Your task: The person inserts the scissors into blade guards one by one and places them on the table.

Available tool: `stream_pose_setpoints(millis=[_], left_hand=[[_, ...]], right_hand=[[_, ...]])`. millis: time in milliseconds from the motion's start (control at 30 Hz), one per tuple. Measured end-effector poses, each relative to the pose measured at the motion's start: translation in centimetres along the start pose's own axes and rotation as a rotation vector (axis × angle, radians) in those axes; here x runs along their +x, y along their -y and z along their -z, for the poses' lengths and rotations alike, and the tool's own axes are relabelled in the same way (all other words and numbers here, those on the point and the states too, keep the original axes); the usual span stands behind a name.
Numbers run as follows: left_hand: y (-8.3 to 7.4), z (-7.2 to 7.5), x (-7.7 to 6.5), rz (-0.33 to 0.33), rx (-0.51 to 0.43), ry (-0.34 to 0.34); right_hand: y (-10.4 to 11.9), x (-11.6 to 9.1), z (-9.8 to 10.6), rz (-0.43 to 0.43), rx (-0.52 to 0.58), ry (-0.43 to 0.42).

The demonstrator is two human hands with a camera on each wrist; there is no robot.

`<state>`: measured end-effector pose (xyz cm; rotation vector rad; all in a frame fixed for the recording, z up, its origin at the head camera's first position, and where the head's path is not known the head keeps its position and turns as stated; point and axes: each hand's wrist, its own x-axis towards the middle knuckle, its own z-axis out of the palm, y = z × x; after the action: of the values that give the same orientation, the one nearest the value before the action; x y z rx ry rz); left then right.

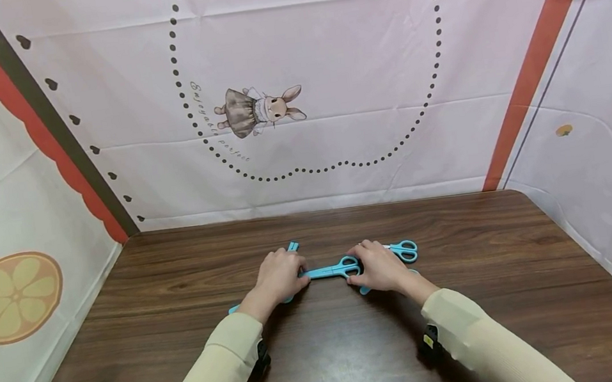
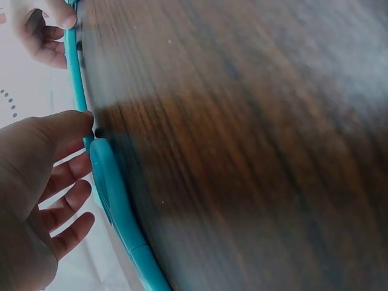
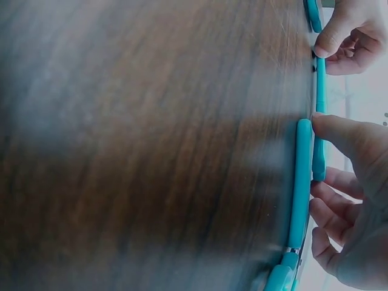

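Note:
Several teal scissors lie on the dark wooden table point(image 1: 328, 356). One pair point(image 1: 325, 271) stretches between my hands. My left hand point(image 1: 279, 276) pinches its blade end, thumb on the near side point(image 2: 73, 136). My right hand point(image 1: 376, 267) pinches its handle end, thumb against the teal edge point(image 3: 330, 151). A second pair point(image 1: 404, 249) lies just beyond the right hand. A third pair point(image 1: 234, 308) runs under the left hand, and its tip shows past the knuckles. Another teal piece point(image 1: 363, 290) pokes out beneath the right hand.
Printed fabric walls point(image 1: 327, 85) close the table in at the back and on both sides. The table's wood stretches bare toward me in front of the hands point(image 1: 336, 374). Cream sleeves point(image 1: 224, 363) cover both forearms.

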<state>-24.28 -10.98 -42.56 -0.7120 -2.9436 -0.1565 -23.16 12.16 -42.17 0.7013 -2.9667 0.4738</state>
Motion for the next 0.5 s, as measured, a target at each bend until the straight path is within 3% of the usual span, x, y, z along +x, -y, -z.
stream_pose_setpoints(millis=[500], left_hand=[[-0.11, -0.22, 0.2, 0.009, -0.002, 0.007]], right_hand=[[0.14, 0.02, 0.03, -0.022, -0.017, 0.031]])
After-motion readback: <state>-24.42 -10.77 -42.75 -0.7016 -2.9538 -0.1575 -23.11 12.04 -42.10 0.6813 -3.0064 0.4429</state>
